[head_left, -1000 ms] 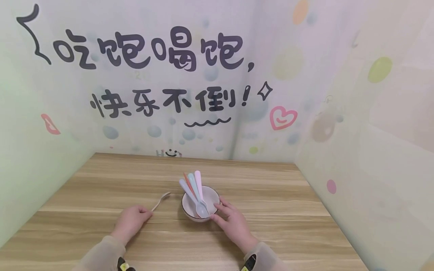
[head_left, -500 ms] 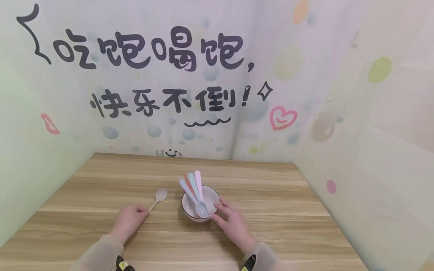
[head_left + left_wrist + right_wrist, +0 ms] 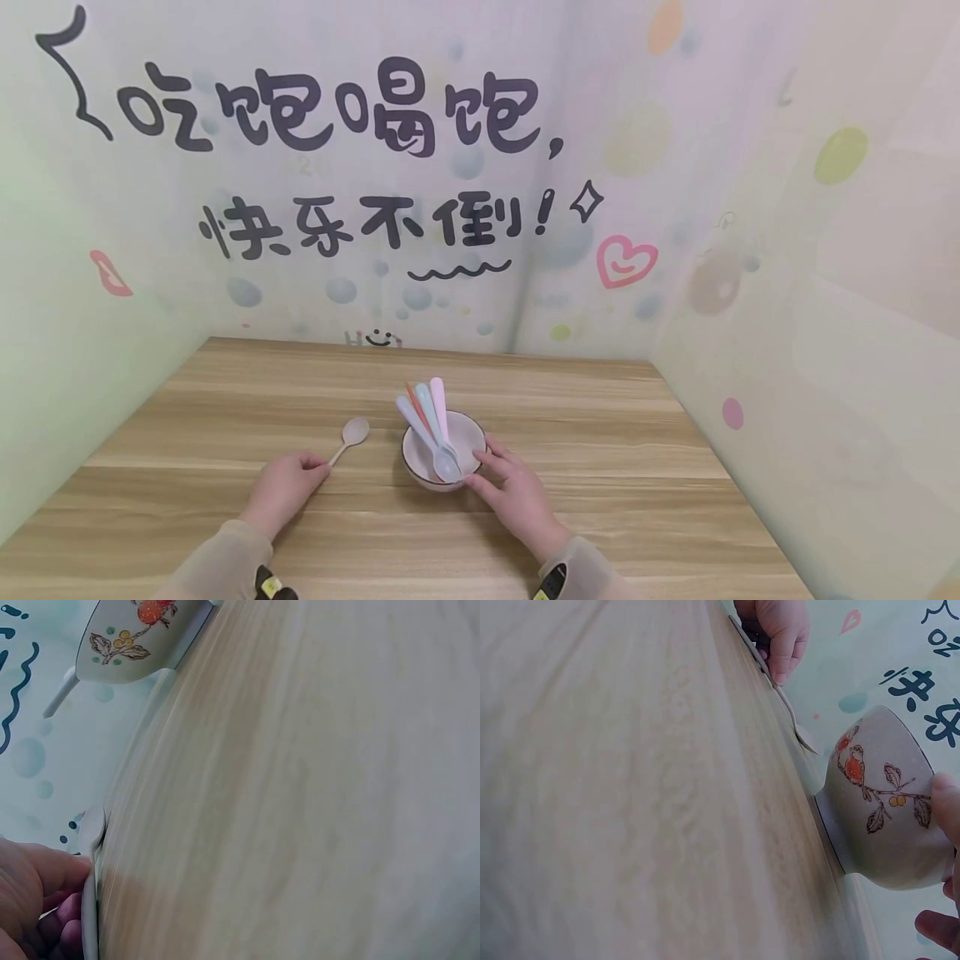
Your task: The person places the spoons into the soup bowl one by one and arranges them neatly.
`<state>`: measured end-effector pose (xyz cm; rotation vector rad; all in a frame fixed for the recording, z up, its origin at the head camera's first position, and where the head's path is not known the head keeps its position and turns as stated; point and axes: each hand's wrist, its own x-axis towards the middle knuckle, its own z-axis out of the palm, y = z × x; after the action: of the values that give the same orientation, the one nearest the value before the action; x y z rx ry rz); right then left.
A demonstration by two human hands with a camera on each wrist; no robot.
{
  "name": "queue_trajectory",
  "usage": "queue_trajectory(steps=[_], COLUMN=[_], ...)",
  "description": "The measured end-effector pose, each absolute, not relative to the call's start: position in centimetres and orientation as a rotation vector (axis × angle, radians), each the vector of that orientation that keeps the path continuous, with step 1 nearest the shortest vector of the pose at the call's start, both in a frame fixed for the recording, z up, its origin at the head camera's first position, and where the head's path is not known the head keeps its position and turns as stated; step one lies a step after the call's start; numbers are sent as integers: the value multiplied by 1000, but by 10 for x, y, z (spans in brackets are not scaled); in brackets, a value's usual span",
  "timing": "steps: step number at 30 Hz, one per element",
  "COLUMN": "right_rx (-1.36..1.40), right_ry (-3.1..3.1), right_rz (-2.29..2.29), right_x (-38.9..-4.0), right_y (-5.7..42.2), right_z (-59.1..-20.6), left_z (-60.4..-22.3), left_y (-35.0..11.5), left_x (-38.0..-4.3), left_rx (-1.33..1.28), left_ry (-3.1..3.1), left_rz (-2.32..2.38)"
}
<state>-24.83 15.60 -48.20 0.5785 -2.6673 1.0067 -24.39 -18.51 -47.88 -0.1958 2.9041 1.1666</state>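
My left hand (image 3: pixel 283 490) pinches the handle of a beige spoon (image 3: pixel 355 432) between thumb and fingers. That spoon lies low along the tabletop, its round head pointing away and towards the bowl. To its right stands a light bowl (image 3: pixel 468 433) with a dark rim; the right wrist view shows a bird and branch printed on its outside. My right hand (image 3: pixel 517 498) holds the bowl at its right side, thumb at the front and fingers round the rim. Several spoons lean together inside, among them a lavender spoon (image 3: pixel 444 462), a light blue one and a pink one, handles sticking out over the back rim.
The wood-grain table (image 3: pixel 615 467) runs back to a patterned wall (image 3: pixel 375 308) with dark lettering. Side walls rise at the table's left and right edges. Dark bands with yellow patches sit on both wrists.
My left hand has turned the beige spoon from edge-on to face-up, shifting it slightly left and towards me. The right hand, the bowl and the spoons in it have stayed put.
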Motion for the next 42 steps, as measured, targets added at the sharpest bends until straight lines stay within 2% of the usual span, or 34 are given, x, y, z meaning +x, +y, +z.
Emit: queue_trajectory(steps=[42], right_rx=[570], right_ry=[-2678], right_rz=[1030], right_x=[-247], right_y=[156], right_z=[-480], left_z=[-490], left_y=[-173], left_x=[-246], left_rx=[-347], left_ry=[3011], left_rz=[1181])
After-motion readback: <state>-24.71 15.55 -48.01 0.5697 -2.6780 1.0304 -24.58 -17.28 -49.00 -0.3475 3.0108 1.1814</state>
